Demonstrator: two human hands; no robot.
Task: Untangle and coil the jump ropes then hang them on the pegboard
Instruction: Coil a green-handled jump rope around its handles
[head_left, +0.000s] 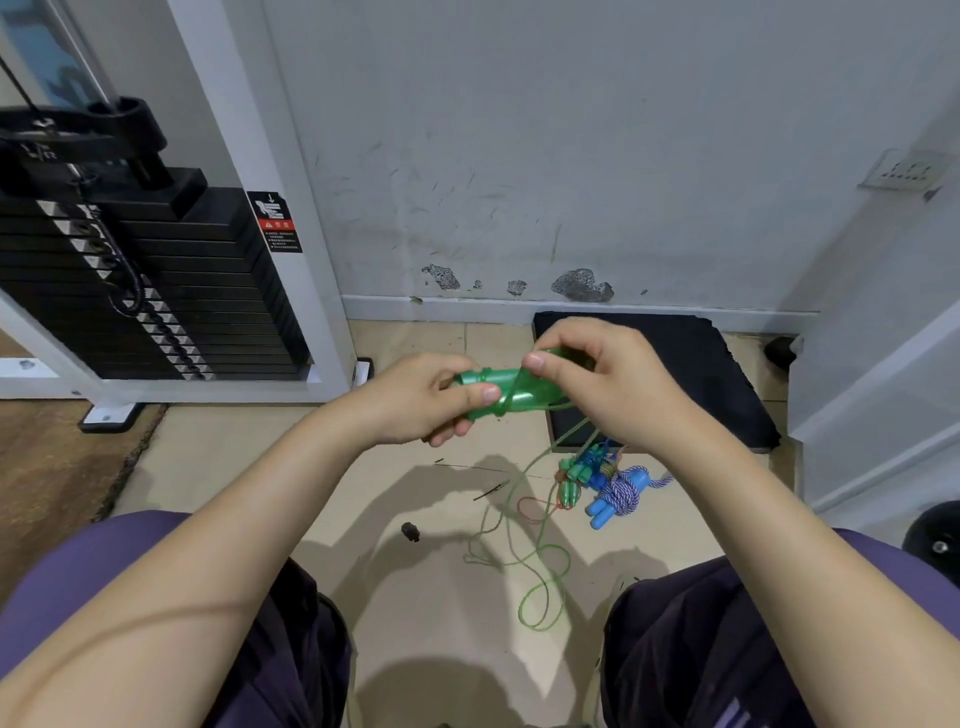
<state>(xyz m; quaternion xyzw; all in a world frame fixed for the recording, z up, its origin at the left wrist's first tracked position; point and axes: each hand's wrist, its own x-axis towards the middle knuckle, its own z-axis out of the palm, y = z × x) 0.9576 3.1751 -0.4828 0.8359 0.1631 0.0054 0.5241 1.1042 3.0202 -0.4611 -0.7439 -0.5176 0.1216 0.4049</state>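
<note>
Two green jump-rope handles (511, 391) lie side by side at chest height. My left hand (431, 397) grips their left end, thumb on top. My right hand (608, 379) pinches the green cord where it crosses over the handles. The rest of the green rope (540, 561) hangs down and loops loosely on the tiled floor between my knees. Farther right on the floor lies a bundle of other ropes: a blue-handled one (618, 493) wrapped in blue-white cord and several small green handles (574, 475). No pegboard is in view.
A black weight stack (156, 275) in a white frame stands at the left. A dark mat (691, 374) lies against the wall behind my hands. A small black object (410, 531) sits on the tiles, a brown carpet (47, 467) covers the left floor, and a black round object (935, 540) is at the right edge.
</note>
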